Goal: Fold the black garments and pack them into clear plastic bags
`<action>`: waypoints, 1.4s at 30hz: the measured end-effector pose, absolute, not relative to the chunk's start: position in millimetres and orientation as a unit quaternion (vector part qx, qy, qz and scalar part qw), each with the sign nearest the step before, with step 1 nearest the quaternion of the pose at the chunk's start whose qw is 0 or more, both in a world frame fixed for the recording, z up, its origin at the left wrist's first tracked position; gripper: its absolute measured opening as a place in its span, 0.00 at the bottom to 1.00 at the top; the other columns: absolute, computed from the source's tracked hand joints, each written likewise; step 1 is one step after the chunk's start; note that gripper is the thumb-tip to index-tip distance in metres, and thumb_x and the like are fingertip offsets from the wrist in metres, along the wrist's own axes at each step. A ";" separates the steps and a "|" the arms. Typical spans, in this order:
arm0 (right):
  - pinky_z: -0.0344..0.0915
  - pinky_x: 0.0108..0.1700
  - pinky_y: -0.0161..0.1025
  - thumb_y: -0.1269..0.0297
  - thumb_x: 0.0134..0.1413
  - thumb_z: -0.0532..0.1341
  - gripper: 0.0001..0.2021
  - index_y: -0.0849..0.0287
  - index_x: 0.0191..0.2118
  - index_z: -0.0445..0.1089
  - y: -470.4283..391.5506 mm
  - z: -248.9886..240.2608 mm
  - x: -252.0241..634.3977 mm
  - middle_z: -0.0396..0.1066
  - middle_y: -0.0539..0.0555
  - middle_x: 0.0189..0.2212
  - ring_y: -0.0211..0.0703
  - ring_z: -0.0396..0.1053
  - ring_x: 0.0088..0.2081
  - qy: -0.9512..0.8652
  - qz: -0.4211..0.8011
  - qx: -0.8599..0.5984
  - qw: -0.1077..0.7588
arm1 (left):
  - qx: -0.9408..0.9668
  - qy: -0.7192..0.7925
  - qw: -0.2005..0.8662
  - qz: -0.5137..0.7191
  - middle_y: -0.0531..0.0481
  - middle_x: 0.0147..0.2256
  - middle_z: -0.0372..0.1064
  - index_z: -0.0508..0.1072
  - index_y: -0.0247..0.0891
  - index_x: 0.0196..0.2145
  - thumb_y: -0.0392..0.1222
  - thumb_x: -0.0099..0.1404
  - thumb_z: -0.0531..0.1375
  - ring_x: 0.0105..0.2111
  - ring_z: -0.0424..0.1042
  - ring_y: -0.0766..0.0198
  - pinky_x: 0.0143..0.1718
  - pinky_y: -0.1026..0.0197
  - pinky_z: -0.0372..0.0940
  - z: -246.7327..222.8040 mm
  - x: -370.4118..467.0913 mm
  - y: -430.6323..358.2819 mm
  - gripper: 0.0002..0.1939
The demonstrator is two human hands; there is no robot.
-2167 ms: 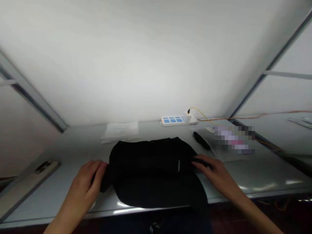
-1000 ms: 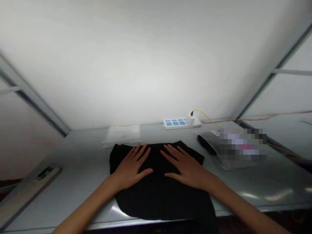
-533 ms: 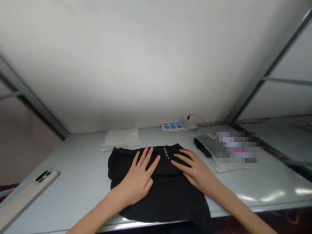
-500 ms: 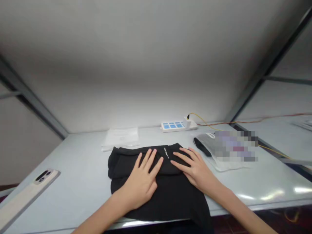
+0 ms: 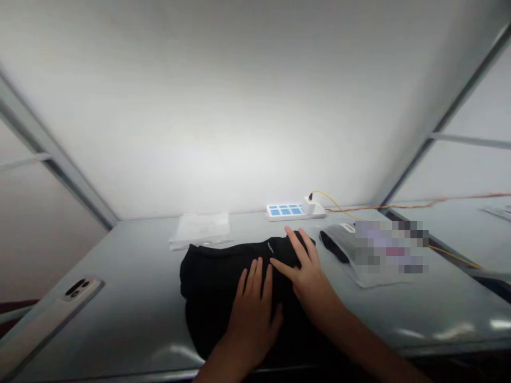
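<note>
A folded black garment (image 5: 215,271) with a small white print near its top edge lies at the table's front, its lower part reaching the edge. My left hand (image 5: 255,314) rests on its middle, fingers stretched out and pointing away from me. Over the right part, my right hand (image 5: 305,274) is spread, two fingertips at the far edge and the thumb near the print. Both hands touch the cloth without gripping it. What kind of garment this is I cannot tell.
Clear plastic bags (image 5: 203,227) lie at the back left. A white power strip (image 5: 285,211) with a plugged-in adapter stands by the wall. At right is a bagged dark item (image 5: 337,242), partly pixelated. A phone (image 5: 51,319) lies at left on the grey table (image 5: 139,298).
My left hand has slid right and toward me on the garment. My right hand has shifted slightly left, its fingers reaching farther up. The foreground has become darker.
</note>
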State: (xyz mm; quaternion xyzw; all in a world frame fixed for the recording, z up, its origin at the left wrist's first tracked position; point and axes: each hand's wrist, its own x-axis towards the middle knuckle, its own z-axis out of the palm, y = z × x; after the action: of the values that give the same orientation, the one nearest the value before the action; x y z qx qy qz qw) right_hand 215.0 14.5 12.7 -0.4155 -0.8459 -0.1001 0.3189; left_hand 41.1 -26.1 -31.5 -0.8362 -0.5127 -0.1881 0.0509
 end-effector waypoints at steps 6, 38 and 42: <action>0.54 0.67 0.69 0.76 0.63 0.60 0.21 0.52 0.59 0.70 29.9 44.4 199.6 0.44 0.60 0.74 0.61 0.36 0.74 -0.928 -0.171 -0.237 0.230 | -0.841 -0.497 0.054 -0.206 0.32 0.64 0.62 0.59 0.33 0.68 0.50 0.72 0.55 0.67 0.59 0.40 0.64 0.36 0.59 -36.0 39.9 -26.6 0.31; 0.48 0.71 0.62 0.83 0.44 0.53 0.45 0.55 0.71 0.55 41.0 -3.5 203.6 0.50 0.57 0.72 0.53 0.42 0.73 -0.937 0.035 -0.320 0.132 | -0.822 -0.520 0.122 -0.198 0.33 0.68 0.55 0.42 0.36 0.74 0.49 0.76 0.52 0.68 0.57 0.42 0.60 0.43 0.67 -36.0 -22.8 -47.3 0.37; 0.40 0.72 0.64 0.78 0.47 0.56 0.42 0.53 0.70 0.57 39.7 5.6 211.0 0.49 0.56 0.72 0.52 0.41 0.74 -0.945 0.071 -0.295 0.118 | -0.810 -0.535 0.119 -0.209 0.34 0.68 0.56 0.45 0.39 0.73 0.50 0.76 0.51 0.67 0.58 0.40 0.59 0.41 0.68 -36.7 -23.7 -47.1 0.34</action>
State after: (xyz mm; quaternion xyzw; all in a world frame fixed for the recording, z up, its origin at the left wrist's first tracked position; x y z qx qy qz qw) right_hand 211.0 39.7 5.6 -0.2954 -0.9454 0.0706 0.1180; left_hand -23.7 -47.1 -36.7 -0.8100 -0.5350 -0.2088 0.1185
